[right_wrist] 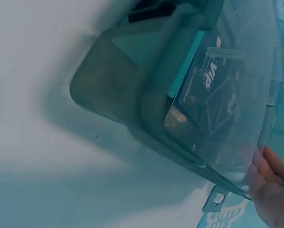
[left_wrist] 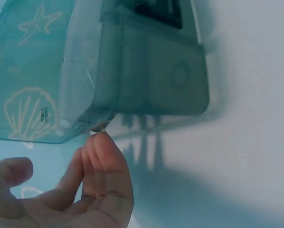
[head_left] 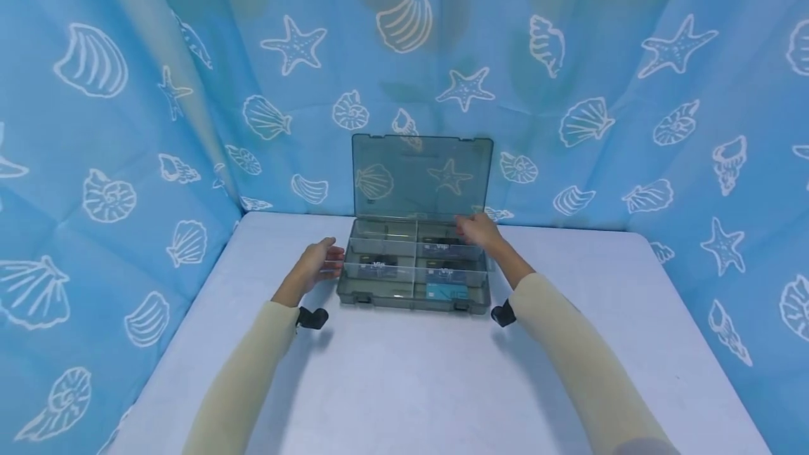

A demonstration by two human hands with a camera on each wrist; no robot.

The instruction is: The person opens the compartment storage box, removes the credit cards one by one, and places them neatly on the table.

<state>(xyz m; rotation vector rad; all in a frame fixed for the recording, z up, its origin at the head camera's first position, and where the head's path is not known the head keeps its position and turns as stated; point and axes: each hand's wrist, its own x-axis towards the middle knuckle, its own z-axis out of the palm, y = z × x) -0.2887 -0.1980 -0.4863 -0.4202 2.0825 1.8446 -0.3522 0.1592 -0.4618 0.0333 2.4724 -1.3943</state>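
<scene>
A clear grey-green plastic storage box [head_left: 413,300] lies on the white table, its see-through lid [head_left: 422,174] raised at the back. Thin dividers split it into several compartments. Dark cards marked "Vip" [head_left: 446,272] are in some of them, and a light-blue card [head_left: 446,291] is in the front right one. My left hand [head_left: 314,263] is at the box's left side, fingers extended, fingertips [left_wrist: 102,137] close to the wall or touching it. At the back right corner, my right hand [head_left: 482,232] has bent fingers [right_wrist: 275,164] reaching over the rim; their tips are partly hidden.
Blue curtains [head_left: 297,181] with white shell and starfish drawings hang behind the table and at both sides. The table top [head_left: 392,378] extends in front of the box. Black wrist cameras [head_left: 312,318] sit at both cuffs, near the box's front corners.
</scene>
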